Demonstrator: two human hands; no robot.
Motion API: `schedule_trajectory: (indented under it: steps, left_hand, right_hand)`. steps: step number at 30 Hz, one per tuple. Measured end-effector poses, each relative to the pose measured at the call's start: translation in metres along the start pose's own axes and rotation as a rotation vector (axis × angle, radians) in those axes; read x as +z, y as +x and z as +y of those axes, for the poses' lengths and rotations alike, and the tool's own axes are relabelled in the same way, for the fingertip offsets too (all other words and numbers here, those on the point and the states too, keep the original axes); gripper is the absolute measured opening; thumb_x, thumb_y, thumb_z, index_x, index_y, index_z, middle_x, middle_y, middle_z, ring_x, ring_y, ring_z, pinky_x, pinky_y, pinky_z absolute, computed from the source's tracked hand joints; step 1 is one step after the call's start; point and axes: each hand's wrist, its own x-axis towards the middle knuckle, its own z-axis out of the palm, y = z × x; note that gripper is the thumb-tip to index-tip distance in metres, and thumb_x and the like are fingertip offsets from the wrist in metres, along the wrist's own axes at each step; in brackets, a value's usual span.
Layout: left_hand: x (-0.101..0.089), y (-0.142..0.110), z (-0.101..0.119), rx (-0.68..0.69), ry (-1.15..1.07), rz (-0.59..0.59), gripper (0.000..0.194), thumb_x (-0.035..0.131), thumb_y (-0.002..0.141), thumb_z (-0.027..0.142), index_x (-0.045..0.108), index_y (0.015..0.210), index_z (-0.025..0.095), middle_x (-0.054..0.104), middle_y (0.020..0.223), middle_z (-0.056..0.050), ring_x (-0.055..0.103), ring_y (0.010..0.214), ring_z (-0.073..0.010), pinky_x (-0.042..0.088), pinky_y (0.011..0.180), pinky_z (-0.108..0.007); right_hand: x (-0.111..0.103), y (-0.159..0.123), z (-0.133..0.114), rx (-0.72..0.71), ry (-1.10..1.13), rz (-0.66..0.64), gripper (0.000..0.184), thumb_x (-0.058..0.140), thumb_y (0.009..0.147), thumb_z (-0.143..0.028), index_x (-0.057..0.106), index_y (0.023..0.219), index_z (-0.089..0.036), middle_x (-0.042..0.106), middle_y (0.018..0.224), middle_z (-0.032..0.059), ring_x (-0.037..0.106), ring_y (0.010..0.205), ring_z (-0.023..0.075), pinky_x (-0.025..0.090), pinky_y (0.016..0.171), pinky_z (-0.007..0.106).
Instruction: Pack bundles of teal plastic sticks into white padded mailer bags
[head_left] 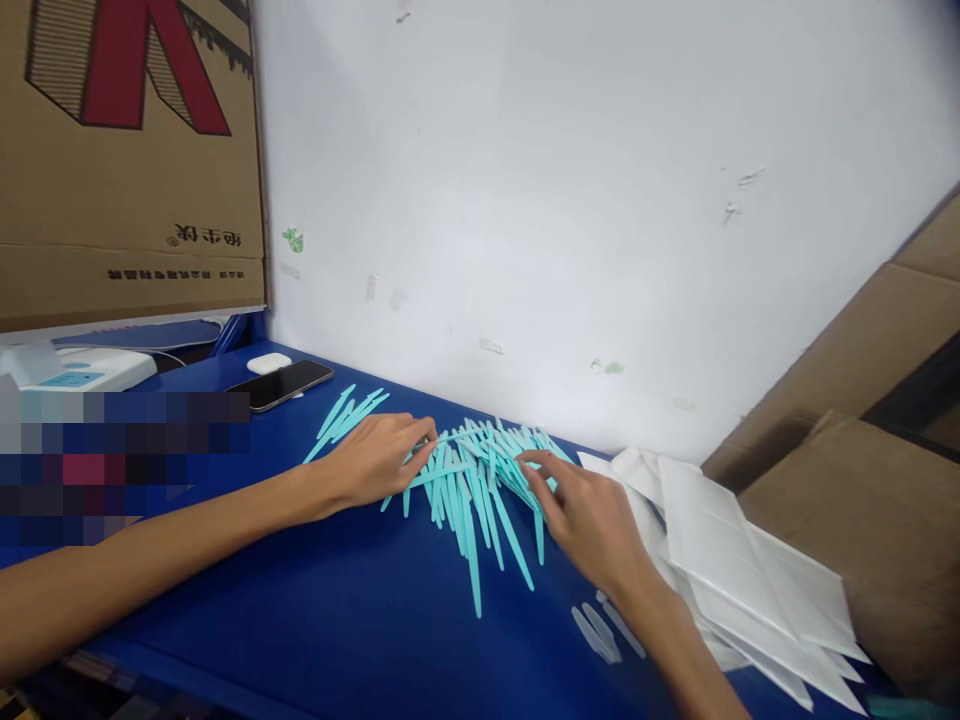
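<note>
A fanned heap of slim, tapered turquoise plastic sticks [469,500] lies on the blue table, many with pale, translucent ends. My left hand [382,455] is at the left side of the heap, thumb and fingers pinched on one stick [452,437] that points right across the top. On the right edge of the heap, my right hand [589,510] has its thumb and index fingertips close together among the sticks. It seems to pinch one there, though the fingers partly hide it. A smaller group of similar sticks [349,415] lies apart, beyond my left hand.
White flat packets [750,560] are stacked on the right, by cardboard boxes [817,510]. Translucent slips [596,635] lie near my right forearm. A phone [291,385], a white case [268,364] and a white device [112,370] sit at left. A white wall [570,200] stands behind.
</note>
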Motion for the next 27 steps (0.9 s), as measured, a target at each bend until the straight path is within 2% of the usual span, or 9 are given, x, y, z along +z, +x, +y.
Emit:
schedule_trajectory:
  steps: [2, 5, 7, 9, 11, 16, 19, 21, 27]
  left_hand:
    - [-0.001, 0.001, -0.004, -0.099, 0.068, -0.014, 0.023, 0.039, 0.097, 0.029, 0.059, 0.093, 0.018, 0.065, 0.077, -0.006, 0.056, 0.061, -0.0184, 0.033, 0.054, -0.028]
    - [0.000, 0.002, -0.008, -0.193, 0.145, -0.081, 0.020, 0.039, 0.094, 0.026, 0.055, 0.083, 0.018, 0.063, 0.070, -0.006, 0.054, 0.056, -0.0186, 0.026, 0.050, -0.028]
    - [0.001, 0.001, -0.007, -0.236, 0.153, -0.137, 0.018, 0.040, 0.092, 0.024, 0.054, 0.082, 0.018, 0.063, 0.070, -0.007, 0.055, 0.056, -0.0190, 0.025, 0.049, -0.029]
    - [0.002, 0.001, -0.005, -0.264, 0.133, -0.180, 0.017, 0.041, 0.091, 0.024, 0.054, 0.081, 0.018, 0.063, 0.069, -0.007, 0.056, 0.056, -0.0195, 0.026, 0.049, -0.029]
    - [0.001, 0.000, -0.002, -0.277, 0.099, -0.208, 0.017, 0.040, 0.091, 0.024, 0.054, 0.081, 0.019, 0.063, 0.068, -0.007, 0.056, 0.056, -0.0200, 0.028, 0.050, -0.029]
    - [0.001, -0.002, 0.005, -0.289, -0.009, -0.254, 0.017, 0.041, 0.090, 0.025, 0.055, 0.081, 0.020, 0.063, 0.065, -0.006, 0.056, 0.052, -0.0192, 0.029, 0.048, -0.029]
    - [0.004, -0.004, 0.005, -0.302, -0.068, -0.296, 0.019, 0.042, 0.090, 0.027, 0.055, 0.078, 0.019, 0.063, 0.065, -0.006, 0.055, 0.047, -0.0175, 0.029, 0.046, -0.029]
    - [0.006, -0.004, 0.006, -0.310, -0.098, -0.310, 0.022, 0.043, 0.090, 0.031, 0.055, 0.076, 0.020, 0.064, 0.066, -0.006, 0.055, 0.048, -0.0179, 0.029, 0.046, -0.028]
    - [0.002, -0.003, 0.014, -0.297, -0.042, -0.298, 0.036, 0.048, 0.090, 0.052, 0.054, 0.070, 0.022, 0.062, 0.061, -0.004, 0.056, 0.055, -0.0215, 0.030, 0.052, -0.029]
  right_hand:
    - [-0.006, 0.003, 0.006, 0.093, -0.027, -0.044, 0.030, 0.039, 0.101, -0.038, 0.066, 0.112, -0.030, 0.074, 0.074, -0.0013, 0.065, 0.057, 0.0186, 0.037, 0.055, 0.028]
    - [-0.018, 0.004, 0.017, 0.214, 0.034, -0.126, 0.033, 0.044, 0.098, -0.047, 0.070, 0.096, -0.027, 0.071, 0.066, -0.0003, 0.064, 0.056, 0.0191, 0.039, 0.055, 0.028]
    - [-0.027, 0.002, 0.024, 0.271, 0.194, -0.296, 0.037, 0.049, 0.094, -0.053, 0.069, 0.087, -0.023, 0.070, 0.062, 0.0004, 0.062, 0.050, 0.0170, 0.042, 0.056, 0.028]
    - [-0.038, -0.001, 0.030, 0.305, 0.389, -0.549, 0.037, 0.058, 0.089, -0.056, 0.067, 0.084, -0.020, 0.067, 0.058, -0.0001, 0.058, 0.044, 0.0139, 0.044, 0.054, 0.026]
    - [-0.047, -0.006, 0.035, 0.335, 0.522, -0.746, 0.037, 0.068, 0.081, -0.055, 0.066, 0.083, -0.019, 0.065, 0.055, -0.0012, 0.055, 0.043, 0.0118, 0.042, 0.049, 0.022]
    - [-0.051, -0.012, 0.042, 0.433, 0.647, -1.001, 0.038, 0.084, 0.066, -0.038, 0.066, 0.091, -0.017, 0.070, 0.066, 0.0002, 0.061, 0.050, 0.0108, 0.043, 0.050, 0.018]
    - [-0.041, -0.013, 0.044, 0.481, 0.643, -1.082, 0.043, 0.088, 0.057, -0.030, 0.067, 0.091, -0.017, 0.073, 0.068, 0.0025, 0.066, 0.055, 0.0138, 0.041, 0.047, 0.017]
    - [-0.033, -0.015, 0.045, 0.511, 0.615, -1.089, 0.045, 0.089, 0.052, -0.029, 0.068, 0.090, -0.017, 0.073, 0.067, 0.0030, 0.067, 0.057, 0.0153, 0.040, 0.044, 0.016]
    - [-0.020, -0.017, 0.047, 0.465, 0.648, -1.028, 0.025, 0.085, 0.060, -0.031, 0.072, 0.076, -0.016, 0.072, 0.065, 0.0040, 0.067, 0.057, 0.0142, 0.049, 0.052, 0.019]
